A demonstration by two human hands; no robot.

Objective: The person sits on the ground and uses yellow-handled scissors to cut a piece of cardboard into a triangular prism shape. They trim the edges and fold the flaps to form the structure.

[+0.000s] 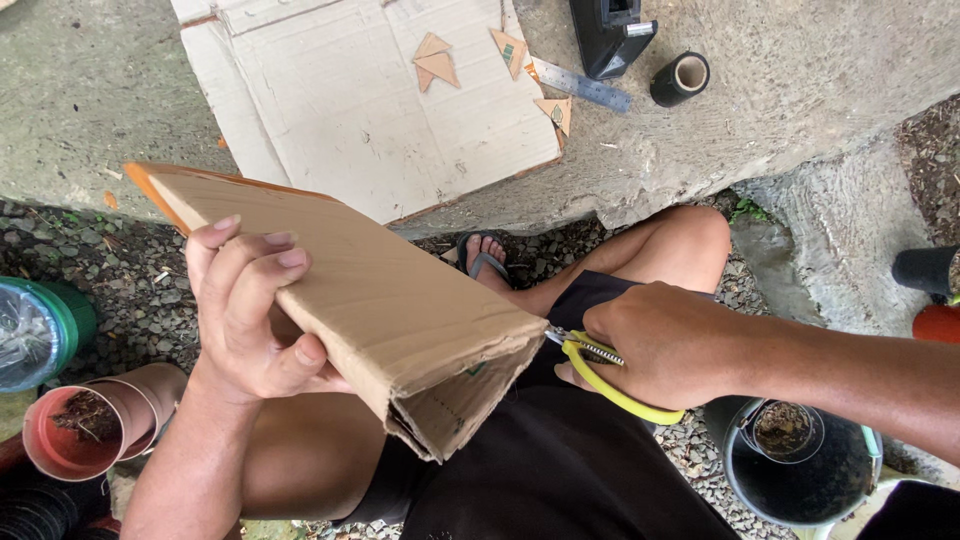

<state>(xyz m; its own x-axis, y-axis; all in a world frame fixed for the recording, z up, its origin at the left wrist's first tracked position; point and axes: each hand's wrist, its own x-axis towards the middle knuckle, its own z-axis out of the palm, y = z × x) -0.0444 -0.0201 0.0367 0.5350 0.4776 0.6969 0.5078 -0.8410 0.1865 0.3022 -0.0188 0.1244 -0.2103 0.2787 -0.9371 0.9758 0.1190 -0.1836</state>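
Observation:
My left hand (250, 310) grips a folded brown cardboard piece (380, 290) from its left side, fingers over the top face, thumb underneath. The cardboard slants from upper left down toward my lap. My right hand (655, 345) is closed around yellow-handled scissors (600, 365), whose blades meet the cardboard's right lower edge. I sit with bare knees and black shorts below the hands.
A flat cardboard sheet (340, 100) lies on the concrete slab (800, 70) with several small cardboard triangles (436, 62), a metal ruler (580, 85), a black tape roll (681, 78) and a black tool (608, 35). Pots stand around: terracotta (75, 430), black bucket (800, 470), green container (40, 330).

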